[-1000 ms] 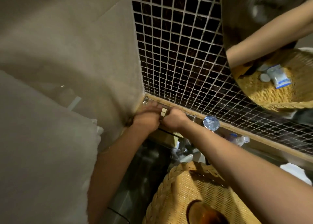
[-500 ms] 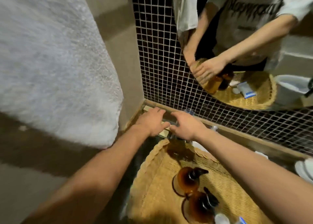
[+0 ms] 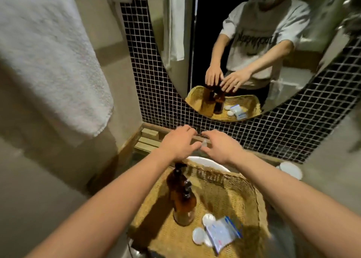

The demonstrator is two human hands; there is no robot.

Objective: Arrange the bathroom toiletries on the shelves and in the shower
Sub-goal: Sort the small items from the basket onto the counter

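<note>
Both hands have pulled back from the ledge corner – left hand (image 3: 178,143) and right hand (image 3: 220,147) now spread, holding nothing, mid-frame; amber bottles (image 3: 182,197) and packets wait in the basket (image 3: 252,191), lower centre – next pick likely

My one view sits on my head, looking forward and steeply down along both forearms. My fingers (image 3: 190,133) lie mid-picture, near the lens. Below them I see a wicker basket (image 3: 252,191); beyond them a mirror (image 3: 195,43) on the tiled wall (image 3: 148,93) faces back at me.
</note>
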